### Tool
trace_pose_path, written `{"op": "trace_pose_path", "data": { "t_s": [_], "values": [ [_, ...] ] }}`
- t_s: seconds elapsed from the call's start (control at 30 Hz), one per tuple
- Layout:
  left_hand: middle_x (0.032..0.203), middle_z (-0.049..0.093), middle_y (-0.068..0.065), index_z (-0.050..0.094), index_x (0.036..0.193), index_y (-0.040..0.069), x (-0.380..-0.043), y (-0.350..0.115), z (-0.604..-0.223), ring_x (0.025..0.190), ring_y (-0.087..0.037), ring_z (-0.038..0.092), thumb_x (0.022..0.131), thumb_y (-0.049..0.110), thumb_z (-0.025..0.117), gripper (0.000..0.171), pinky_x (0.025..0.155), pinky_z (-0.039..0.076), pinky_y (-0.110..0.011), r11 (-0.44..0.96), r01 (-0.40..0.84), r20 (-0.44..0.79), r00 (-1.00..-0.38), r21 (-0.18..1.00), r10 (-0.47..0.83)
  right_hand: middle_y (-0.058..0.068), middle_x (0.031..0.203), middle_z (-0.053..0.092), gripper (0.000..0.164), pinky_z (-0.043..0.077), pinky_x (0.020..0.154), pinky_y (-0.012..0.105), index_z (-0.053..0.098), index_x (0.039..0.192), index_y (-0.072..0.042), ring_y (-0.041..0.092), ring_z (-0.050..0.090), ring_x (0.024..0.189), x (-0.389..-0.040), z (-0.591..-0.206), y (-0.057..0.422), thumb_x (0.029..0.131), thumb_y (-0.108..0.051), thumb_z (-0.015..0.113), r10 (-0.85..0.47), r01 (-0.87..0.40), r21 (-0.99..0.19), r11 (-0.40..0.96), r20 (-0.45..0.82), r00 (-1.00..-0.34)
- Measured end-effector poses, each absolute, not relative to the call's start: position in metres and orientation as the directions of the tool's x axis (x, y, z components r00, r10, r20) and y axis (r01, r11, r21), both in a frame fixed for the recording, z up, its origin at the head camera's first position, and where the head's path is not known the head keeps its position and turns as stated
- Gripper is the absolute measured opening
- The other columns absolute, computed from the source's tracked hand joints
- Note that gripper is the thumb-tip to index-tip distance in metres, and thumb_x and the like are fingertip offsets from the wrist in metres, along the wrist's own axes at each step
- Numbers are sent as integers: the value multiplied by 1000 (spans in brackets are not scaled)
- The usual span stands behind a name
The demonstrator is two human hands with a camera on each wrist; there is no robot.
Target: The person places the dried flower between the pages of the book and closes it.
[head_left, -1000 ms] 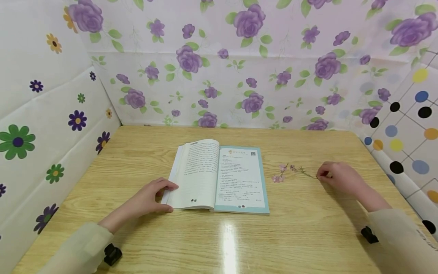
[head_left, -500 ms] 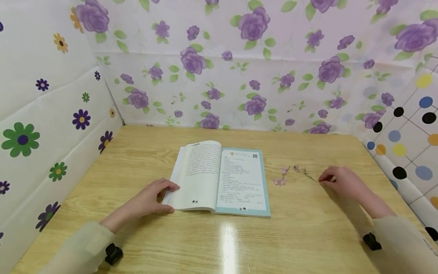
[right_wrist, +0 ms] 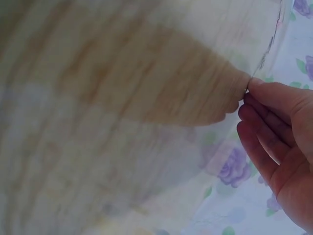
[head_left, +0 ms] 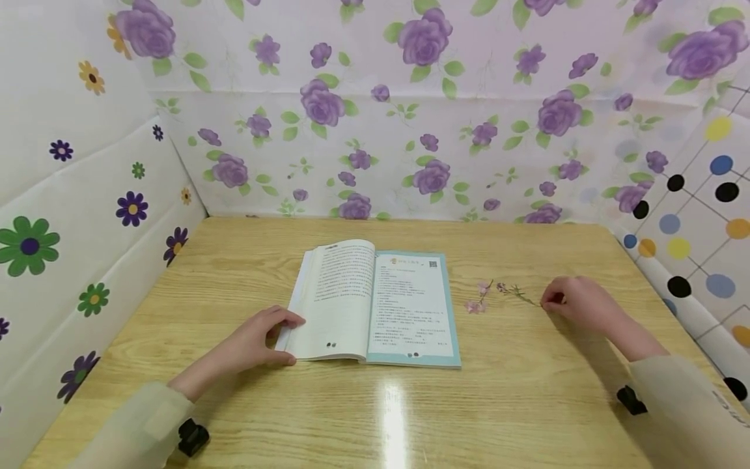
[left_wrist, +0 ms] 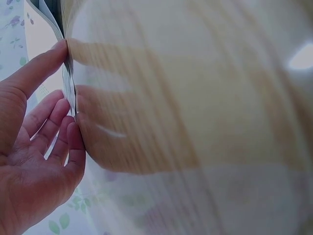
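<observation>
An open book (head_left: 342,299) lies on the wooden table, its left page curving up toward the spine. My left hand (head_left: 254,335) rests at the book's lower left corner, with the thumb near the bottom edge and the index finger reaching onto the left page. At the right, my right hand (head_left: 580,305) pinches the stem end of a thin flower sprig (head_left: 515,292) between thumb and index finger. The sprig has small purple blossoms and slim green leaves. In the right wrist view, the pinched stem runs from the fingertips, and the other fingers of the right hand (right_wrist: 279,142) are loosely bent.
A second sprig with pink blossoms (head_left: 476,305) lies between the book and the held sprig. Flower-printed cloth (head_left: 375,150) stands behind the table (head_left: 328,417). A daisy-printed panel (head_left: 70,189) borders the left, a dotted panel (head_left: 703,215) the right.
The camera view shifts slightly and comes back. Both hands, the book and the sprigs keep almost the same places on the table.
</observation>
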State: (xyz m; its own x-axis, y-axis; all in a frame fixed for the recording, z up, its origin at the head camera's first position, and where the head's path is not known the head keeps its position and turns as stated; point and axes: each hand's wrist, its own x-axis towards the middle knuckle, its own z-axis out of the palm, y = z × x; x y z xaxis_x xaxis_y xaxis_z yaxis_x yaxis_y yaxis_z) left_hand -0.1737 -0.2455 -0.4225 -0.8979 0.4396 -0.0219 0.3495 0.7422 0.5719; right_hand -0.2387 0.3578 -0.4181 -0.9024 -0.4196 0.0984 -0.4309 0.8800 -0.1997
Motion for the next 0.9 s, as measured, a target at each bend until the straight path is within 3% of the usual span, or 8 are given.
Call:
{"op": "trace_pose_path", "data": {
  "t_s": [0.3, 0.6, 0.9],
  "values": [
    [115, 61, 0, 63, 123, 16, -174, -247, -425, 90, -14, 45, 74, 32, 87, 57, 77, 39, -24, 735, 356, -10, -897, 578, 442, -2, 79, 68, 5, 49, 61, 27, 72, 82, -10, 6, 58, 69, -241, -420, 354, 86, -8, 71, -460, -465, -163, 870, 72, -885],
    [113, 61, 0, 63, 123, 15, -173, -246, -425, 91, -15, 45, 73, 32, 87, 58, 78, 39, -25, 731, 351, -18, -895, 585, 445, -8, 71, 54, 16, 36, 58, 23, 59, 76, -17, 4, 42, 63, -240, -426, 354, 84, -8, 69, -484, -488, -121, 864, 61, -873],
    [114, 61, 0, 63, 122, 16, -173, -246, -424, 91, -15, 45, 73, 31, 88, 57, 79, 39, -25, 738, 343, -18, -901, 581, 433, -1, 84, 71, 3, 54, 67, 30, 74, 88, -10, 10, 64, 74, -245, -420, 345, 86, -8, 74, -451, -455, -220, 863, 72, -890]
  ]
}}
